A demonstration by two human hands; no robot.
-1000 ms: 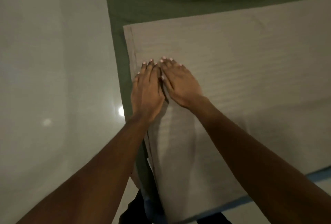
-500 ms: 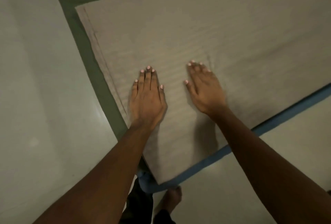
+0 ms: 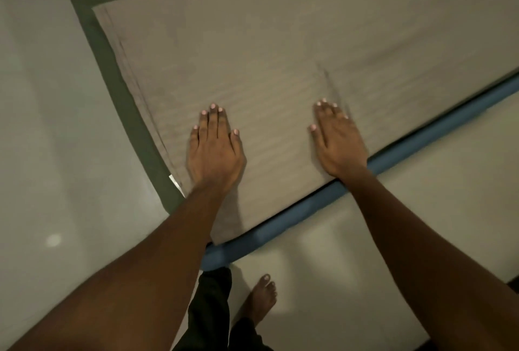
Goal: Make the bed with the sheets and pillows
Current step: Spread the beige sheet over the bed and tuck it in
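Smoothed the beige sheet point(image 3: 280, 56), spread flat over the near corner of the bed, with its left edge stopping short on the green sheet point(image 3: 108, 70) beneath and its near edge along the blue mattress border point(image 3: 280, 221). Pressed on it with the left hand point(image 3: 214, 148) and the right hand point(image 3: 338, 143), both palm down, fingers straight and close together, gripping nothing. Held them side by side and touching 1 second earlier, up near the sheet's left edge. Since then drew them back toward the near edge and well apart, the right one ending close to the blue border, a faint crease just beyond its fingertips. Read as an outward flattening sweep. Left the cloth between the 2 hands even; judged this corner nearly done, with the crease to the right probably next. Saw no pillow. Stood with 1 bare foot point(image 3: 262, 300) on the pale floor point(image 3: 309, 280) below the corner.
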